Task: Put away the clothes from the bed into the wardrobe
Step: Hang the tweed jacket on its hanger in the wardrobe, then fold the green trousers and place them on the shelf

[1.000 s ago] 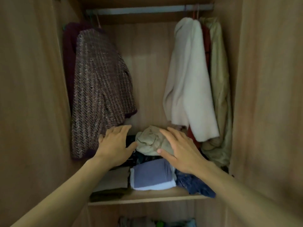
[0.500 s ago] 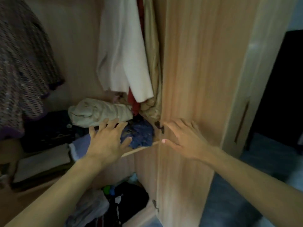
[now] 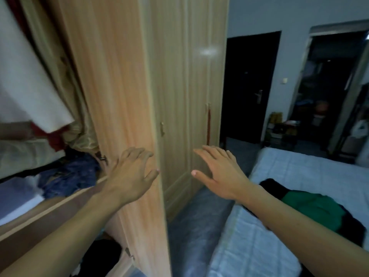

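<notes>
View was swung right, off the wardrobe [image 3: 111, 80] interior and toward the bed [image 3: 299, 176]; a second earlier the shelf and hanging rail were framed head-on. Only the right edge of the open compartment was left in view: open door panel in the centre, closed wardrobe doors [image 3: 191, 96] beyond it.

Bed was brought into frame at right, pale blue quilted cover. Green and black clothes [image 3: 313, 206] were seen lying on it, heaped, partly hidden behind the right forearm. Judged: that pile is what remains to be put away; one item was taken as delivered, next fetch about to start.

Shelf [image 3: 65, 200] at lower left was seen loaded: dark blue garment [image 3: 69, 176] near the door edge, a pale blue folded piece [image 3: 16, 196] beside it, white hanging garment [image 3: 30, 80] above. The beige bundle pressed a second earlier was barely in frame.

Left hand [image 3: 131, 176] was seen empty, fingers loosely curled, lying in front of the open door panel; contact cannot be confirmed. Right hand [image 3: 217, 174] was seen empty, fingers straight and spread, in free air between wardrobe and bed. Both were withdrawn from the shelf and were well apart from each other.
</notes>
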Motion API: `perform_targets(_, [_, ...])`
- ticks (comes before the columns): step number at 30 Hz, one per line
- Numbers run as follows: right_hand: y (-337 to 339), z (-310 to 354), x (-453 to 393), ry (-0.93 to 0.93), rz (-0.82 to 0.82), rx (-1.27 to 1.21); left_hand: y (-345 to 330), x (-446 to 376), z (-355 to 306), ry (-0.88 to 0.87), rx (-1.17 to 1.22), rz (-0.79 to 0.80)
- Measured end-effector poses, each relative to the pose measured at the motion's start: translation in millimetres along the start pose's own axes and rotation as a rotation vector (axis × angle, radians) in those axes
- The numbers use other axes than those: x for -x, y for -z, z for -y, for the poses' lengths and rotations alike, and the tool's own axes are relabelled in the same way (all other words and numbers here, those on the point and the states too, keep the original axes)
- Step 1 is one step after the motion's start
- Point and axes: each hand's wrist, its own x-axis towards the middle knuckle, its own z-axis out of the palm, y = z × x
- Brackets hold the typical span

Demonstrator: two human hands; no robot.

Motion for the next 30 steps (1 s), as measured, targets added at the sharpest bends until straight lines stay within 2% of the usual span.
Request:
perform_targets(8, [41, -164, 108, -0.222, 0.028, 0.019, -74, -38, -191, -0.160, 0.064, 0.111])
perform_targets(18, [87, -294, 250, -0.572, -0.059, 0.043, -149, -89, -368, -0.389, 0.199, 0.245])
perform_targets(23, [97, -346, 284, -0.695, -0.088, 0.068, -173, -97, -429, -0.490, 0.274, 0.259])
perform_targets(30, [77, -397, 287, -0.782, -0.053, 0.081, -229, -144, -467, -0.539, 0.359, 0.291])
